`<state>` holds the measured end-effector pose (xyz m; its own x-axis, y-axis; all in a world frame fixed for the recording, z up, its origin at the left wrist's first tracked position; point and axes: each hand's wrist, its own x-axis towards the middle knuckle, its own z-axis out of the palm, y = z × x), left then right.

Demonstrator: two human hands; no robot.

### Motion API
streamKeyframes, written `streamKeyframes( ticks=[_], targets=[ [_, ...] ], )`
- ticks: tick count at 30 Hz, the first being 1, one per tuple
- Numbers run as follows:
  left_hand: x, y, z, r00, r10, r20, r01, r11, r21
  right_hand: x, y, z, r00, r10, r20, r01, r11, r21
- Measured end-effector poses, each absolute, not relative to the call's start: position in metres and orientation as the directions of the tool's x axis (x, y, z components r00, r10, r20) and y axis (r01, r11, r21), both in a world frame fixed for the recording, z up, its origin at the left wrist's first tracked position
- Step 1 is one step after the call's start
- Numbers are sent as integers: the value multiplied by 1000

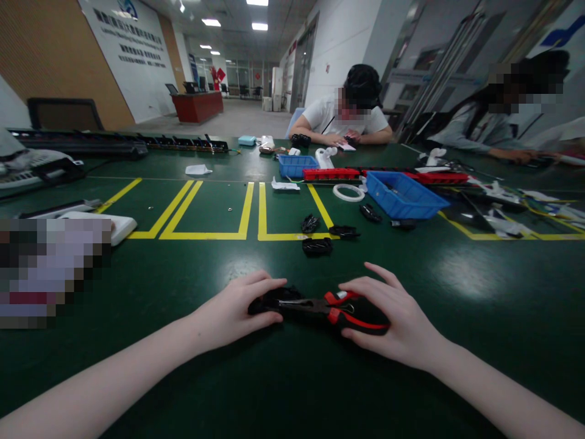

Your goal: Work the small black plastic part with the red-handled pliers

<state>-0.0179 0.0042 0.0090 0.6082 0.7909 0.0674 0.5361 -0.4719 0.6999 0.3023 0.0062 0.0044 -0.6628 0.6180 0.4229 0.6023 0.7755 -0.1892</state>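
Note:
My right hand (388, 311) is closed around the red and black handles of a pair of long-nose pliers (336, 310). The pliers' dark jaws point left and reach a black part (267, 303). Between the thumb and fingers of my left hand (244, 303) sits that black part, mostly hidden, so its kind does not show. Whether the jaw tips grip it or only touch it, I cannot tell. Both hands are low over the green table (192, 378). Beyond them lie several small black parts, among them a ribbed black piece (317, 246).
A blue bin (402, 195) and a smaller blue bin (298, 166) stand farther back, near a red strip (331, 175) and a white tape roll (348, 192). Yellow tape (205, 236) marks the table. Two people sit across it. A white device (123, 228) lies at left.

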Motion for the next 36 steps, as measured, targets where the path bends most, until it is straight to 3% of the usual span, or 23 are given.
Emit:
streamKeyframes(
  ticks=[6, 14, 28, 36],
  targets=[
    [-15, 3, 11, 630, 775, 54, 553, -496, 670, 301, 5, 4, -675, 612, 413, 588, 784, -201],
    [-10, 1, 12, 637, 770, 34, 638, -552, 537, 307, 9, 7, -679, 620, 394, 581, 781, -229],
    [-12, 3, 13, 652, 757, 46, 619, -567, 543, 306, 10, 0, -644, 664, 380, 573, 748, -337],
    [-12, 3, 12, 651, 758, 45, 628, -571, 529, 304, 10, 0, -638, 657, 401, 565, 754, -336]
  ],
)
